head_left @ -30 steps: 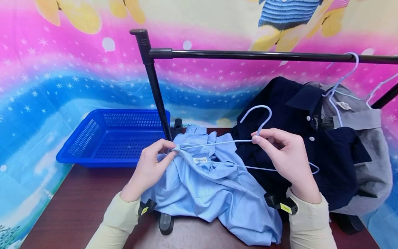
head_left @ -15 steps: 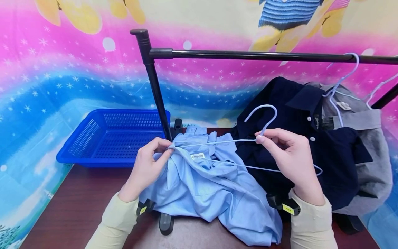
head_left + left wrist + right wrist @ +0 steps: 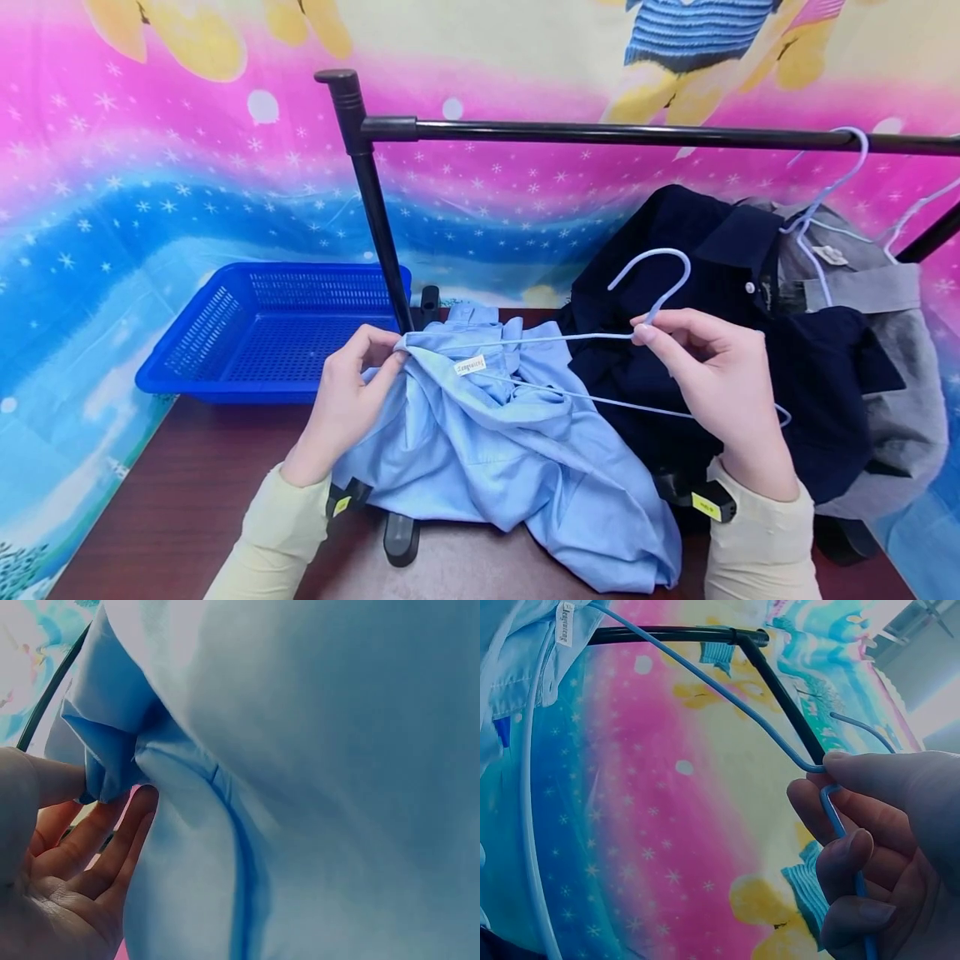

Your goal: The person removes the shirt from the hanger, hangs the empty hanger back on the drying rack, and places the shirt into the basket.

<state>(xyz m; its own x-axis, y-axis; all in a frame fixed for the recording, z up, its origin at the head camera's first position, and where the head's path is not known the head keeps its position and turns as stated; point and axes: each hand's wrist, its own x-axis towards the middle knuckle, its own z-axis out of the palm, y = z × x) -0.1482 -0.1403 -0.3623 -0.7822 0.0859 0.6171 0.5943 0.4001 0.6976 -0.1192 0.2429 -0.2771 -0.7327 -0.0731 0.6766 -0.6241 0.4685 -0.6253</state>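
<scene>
Blue hanger (image 3: 570,337) is running sideways, hook (image 3: 687,271) upward; I am seeing left hand (image 3: 348,396) pinching shirt (image 3: 502,458) near one end, right hand (image 3: 727,383) its neck (image 3: 655,312).

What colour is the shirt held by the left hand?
Light blue, with no pattern; the shirt shows best in the head view.

Left hand (image 3: 71,877) pinches a fold of blue cloth (image 3: 315,787), which fills most of the view; dark rod (image 3: 55,686) slanting at upper left.
</scene>
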